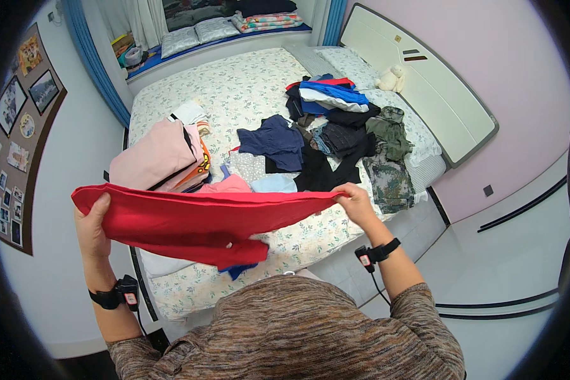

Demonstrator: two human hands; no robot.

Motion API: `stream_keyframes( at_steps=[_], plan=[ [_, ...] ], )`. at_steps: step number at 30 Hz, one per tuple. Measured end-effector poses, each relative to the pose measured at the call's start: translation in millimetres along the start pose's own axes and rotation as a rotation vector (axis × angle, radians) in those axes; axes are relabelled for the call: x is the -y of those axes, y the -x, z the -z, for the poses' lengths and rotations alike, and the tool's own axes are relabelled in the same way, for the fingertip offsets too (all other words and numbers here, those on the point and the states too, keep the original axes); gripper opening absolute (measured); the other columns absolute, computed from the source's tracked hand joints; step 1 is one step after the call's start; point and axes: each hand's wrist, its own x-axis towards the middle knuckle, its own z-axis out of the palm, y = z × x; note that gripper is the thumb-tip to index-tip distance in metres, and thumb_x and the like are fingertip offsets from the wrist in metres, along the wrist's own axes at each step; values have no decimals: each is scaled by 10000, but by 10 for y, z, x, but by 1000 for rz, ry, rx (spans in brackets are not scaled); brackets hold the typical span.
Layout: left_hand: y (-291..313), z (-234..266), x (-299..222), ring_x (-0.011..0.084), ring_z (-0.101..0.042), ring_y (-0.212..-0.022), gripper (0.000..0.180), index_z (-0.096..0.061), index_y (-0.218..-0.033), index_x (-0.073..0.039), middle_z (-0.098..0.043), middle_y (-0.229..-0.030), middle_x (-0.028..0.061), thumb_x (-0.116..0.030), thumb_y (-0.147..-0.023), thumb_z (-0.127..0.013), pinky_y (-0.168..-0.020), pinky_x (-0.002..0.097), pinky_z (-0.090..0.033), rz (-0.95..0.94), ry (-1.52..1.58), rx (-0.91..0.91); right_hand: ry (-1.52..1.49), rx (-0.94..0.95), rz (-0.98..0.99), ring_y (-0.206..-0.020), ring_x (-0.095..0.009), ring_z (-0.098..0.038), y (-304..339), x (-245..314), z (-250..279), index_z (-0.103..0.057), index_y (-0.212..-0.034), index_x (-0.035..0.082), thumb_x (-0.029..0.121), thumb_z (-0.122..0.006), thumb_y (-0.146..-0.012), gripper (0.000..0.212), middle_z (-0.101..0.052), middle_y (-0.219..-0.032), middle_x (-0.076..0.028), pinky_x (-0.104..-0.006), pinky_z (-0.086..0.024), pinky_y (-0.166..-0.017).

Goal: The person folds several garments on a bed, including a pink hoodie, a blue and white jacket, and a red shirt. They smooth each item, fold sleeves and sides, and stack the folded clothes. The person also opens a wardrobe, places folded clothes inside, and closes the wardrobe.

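Observation:
A red garment stretches between my two hands above the near part of the bed; its exact kind cannot be made out. My left hand grips its left end, thumb on the near face. At the right, my right hand pinches the other end between thumb and fingers. The lower part of the cloth hangs down in folds, with a bit of blue cloth showing beneath it. Behind the red cloth lie a pink garment and a light blue one, both partly hidden.
A stack of folded clothes, pink on top, stands at the left of the bed. Loose dark clothes, a camouflage garment and a blue-and-white heap lie right of centre. A white plush toy rests by the headboard.

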Motion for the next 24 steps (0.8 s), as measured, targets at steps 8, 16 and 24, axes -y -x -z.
stream_keyframes(
  at_steps=[8, 16, 24],
  plan=[
    [-917, 200, 441, 157, -626, -838, 341, -644, -1057, 25, -668, -965, 100, -256, -864, -664, -772, 282, -495, -17, -105, 21, -141, -16, -219, -693, -139, -593, -1178, 402, 313, -674, -880, 50, 116, -637, -811, 102, -648, -825, -32, -275, -488, -642],
    [-1270, 755, -27, 124, -610, -927, 321, -629, -1122, -34, -676, -1027, 43, -281, -919, -604, -873, 309, -446, -267, 43, 111, -499, -94, 100, -820, -98, -594, -1686, 1629, 891, -574, -1136, 73, 229, -522, -965, 237, -635, -977, -22, -232, -484, -624],
    [279, 1564, 344, 205, -621, -981, 264, -635, -1088, 41, -667, -1049, 140, -112, -876, -599, -925, 323, -446, -85, 4, 233, -497, 140, 54, -728, -170, -575, -95, 1434, 1078, -542, -1035, 26, 171, -509, -960, 166, -599, -916, -88, -296, -463, -628]
  ],
)
